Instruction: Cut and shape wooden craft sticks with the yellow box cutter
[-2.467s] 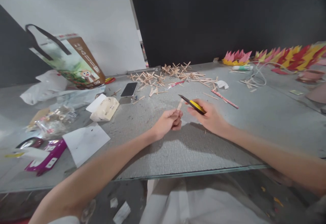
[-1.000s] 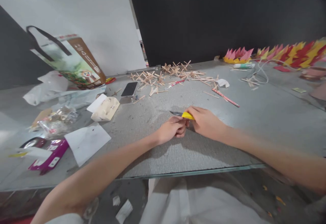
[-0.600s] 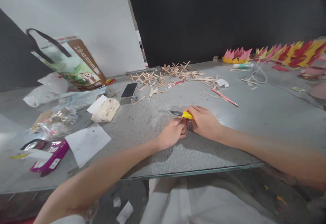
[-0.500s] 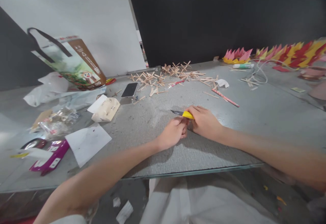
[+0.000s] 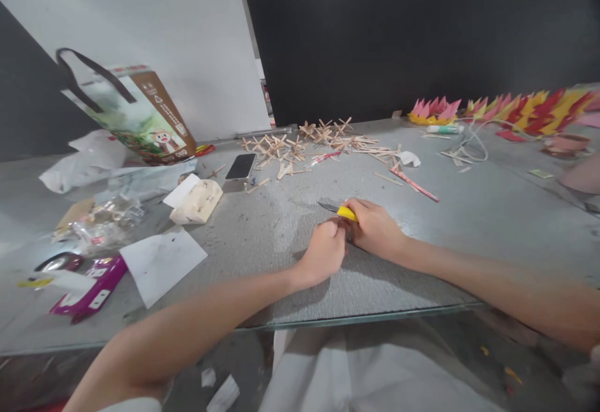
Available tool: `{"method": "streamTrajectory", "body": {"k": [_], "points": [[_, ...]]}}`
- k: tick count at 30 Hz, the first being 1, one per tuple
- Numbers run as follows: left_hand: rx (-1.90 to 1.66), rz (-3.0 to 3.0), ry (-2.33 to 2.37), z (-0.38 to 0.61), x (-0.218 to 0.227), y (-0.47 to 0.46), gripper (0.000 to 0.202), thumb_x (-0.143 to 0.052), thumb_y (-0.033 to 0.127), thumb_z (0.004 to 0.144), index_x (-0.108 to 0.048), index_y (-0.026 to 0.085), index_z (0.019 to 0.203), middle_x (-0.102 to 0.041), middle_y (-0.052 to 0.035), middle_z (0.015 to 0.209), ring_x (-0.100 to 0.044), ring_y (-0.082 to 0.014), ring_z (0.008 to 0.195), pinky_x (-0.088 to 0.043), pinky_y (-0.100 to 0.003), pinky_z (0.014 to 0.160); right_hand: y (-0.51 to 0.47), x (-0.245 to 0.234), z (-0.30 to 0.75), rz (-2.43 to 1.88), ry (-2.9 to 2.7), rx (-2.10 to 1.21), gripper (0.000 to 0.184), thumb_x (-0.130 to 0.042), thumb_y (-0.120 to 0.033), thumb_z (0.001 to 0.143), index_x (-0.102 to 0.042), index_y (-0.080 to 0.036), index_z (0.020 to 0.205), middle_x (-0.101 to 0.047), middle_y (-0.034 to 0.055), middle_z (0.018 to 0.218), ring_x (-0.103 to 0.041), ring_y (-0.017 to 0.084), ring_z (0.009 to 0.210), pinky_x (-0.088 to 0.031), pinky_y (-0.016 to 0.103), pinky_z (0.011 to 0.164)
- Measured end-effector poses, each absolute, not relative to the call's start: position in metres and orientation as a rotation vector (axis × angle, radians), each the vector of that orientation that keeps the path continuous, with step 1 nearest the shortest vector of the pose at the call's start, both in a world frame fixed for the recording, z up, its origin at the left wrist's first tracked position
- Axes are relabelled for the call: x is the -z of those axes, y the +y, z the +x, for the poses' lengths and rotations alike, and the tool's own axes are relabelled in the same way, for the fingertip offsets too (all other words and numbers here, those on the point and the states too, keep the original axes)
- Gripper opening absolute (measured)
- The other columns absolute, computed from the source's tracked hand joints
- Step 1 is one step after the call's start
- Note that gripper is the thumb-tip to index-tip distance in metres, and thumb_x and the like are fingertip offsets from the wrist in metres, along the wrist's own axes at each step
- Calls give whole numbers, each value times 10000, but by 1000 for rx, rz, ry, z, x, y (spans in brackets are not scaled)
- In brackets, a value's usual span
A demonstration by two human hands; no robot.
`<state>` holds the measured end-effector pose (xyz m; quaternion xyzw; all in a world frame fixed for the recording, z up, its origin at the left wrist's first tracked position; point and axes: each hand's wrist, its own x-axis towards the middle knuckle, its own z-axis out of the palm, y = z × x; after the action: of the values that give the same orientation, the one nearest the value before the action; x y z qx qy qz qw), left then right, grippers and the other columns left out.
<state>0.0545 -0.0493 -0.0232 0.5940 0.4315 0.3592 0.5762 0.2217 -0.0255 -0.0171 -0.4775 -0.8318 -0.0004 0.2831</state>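
My right hand [image 5: 377, 227] is wrapped round a yellow utility knife [image 5: 345, 212], its dark blade out and pointing left. Touching it, or nearly so, my left hand [image 5: 325, 251] is closed in a fist just below the blade. Whatever the left fingers hold is hidden. Both hands are over the near middle of the grey table [image 5: 276, 231]. Beyond them lies a pile of wooden sticks [image 5: 276, 149], some joined into star-like crosses.
A phone [image 5: 240, 167], a tissue pack [image 5: 199, 201], white paper [image 5: 162, 264], a purple packet [image 5: 91, 290] and a carry bag [image 5: 140, 115] lie or stand leftward. To the right are a red-and-white wrapped strip [image 5: 415, 185], a glue stick [image 5: 444, 129] and folded paper pieces [image 5: 539, 109].
My left hand has turned slightly and its knuckles have shifted a little down and right. The right hand still grips the knife in almost the same place. The camera view has moved slightly.
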Motion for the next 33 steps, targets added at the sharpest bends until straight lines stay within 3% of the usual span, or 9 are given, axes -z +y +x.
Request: {"method": "streamTrajectory", "body": {"k": [7,9,11,14,17,21,23,33], "points": [[-981,1423,1148,51,17,-40,170,-537,171,918,-483,203,760,-500,17,650,-463,-118,566,-315,-225,508,-43,17,213,-1160,-2251,-144,180,-595,-131,835,-610,-204,999,-738,86,912,-674,246,821,-469,328,733],[-1014,1345,1084,50,16,-34,197,-565,252,957,-495,198,780,-505,17,675,-468,-112,584,-321,-207,502,-44,15,213,-1078,-2260,-209,153,-574,-143,876,-616,-208,1007,-742,82,921,-680,243,833,-481,334,747],[-1016,1247,985,50,19,-29,267,-548,367,999,-470,210,797,-415,60,614,-389,-95,516,-307,-203,477,-39,12,215,-1094,-2147,-274,81,-547,-204,959,-624,-218,980,-736,63,866,-674,222,769,-483,322,706],[-1030,1210,879,50,24,-28,331,-505,504,1030,-481,215,873,-334,99,592,-293,-81,467,-300,-207,456,-28,5,223,-1177,-1924,-310,193,-555,-359,1025,-648,-221,928,-714,35,769,-650,194,669,-480,308,644],[-1023,1289,862,49,25,-30,362,-476,542,1040,-492,208,903,-338,101,597,-288,-79,469,-306,-208,452,-21,3,230,-1178,-1872,-328,240,-588,-424,1024,-703,-216,991,-753,39,833,-688,196,719,-515,309,679],[-991,1419,884,48,23,-33,276,-474,430,1043,-436,223,864,-366,90,619,-339,-81,491,-345,-209,478,-22,8,231,-1111,-1950,-382,270,-643,-408,1006,-722,-237,1199,-804,53,1050,-753,220,894,-563,338,814],[-965,1431,866,49,22,-34,217,-494,342,1024,-412,229,858,-384,83,644,-356,-82,513,-356,-211,494,-21,10,231,-1099,-1967,-400,258,-648,-373,1002,-726,-239,1209,-807,58,1100,-762,227,951,-566,350,865],[-854,1555,924,48,21,-37,114,-425,235,1007,-459,224,899,-366,82,598,-393,-106,511,-343,-241,513,-17,11,231,-1104,-1986,-443,196,-635,-381,1000,-724,-232,1090,-818,48,995,-766,228,874,-558,332,776]]}}
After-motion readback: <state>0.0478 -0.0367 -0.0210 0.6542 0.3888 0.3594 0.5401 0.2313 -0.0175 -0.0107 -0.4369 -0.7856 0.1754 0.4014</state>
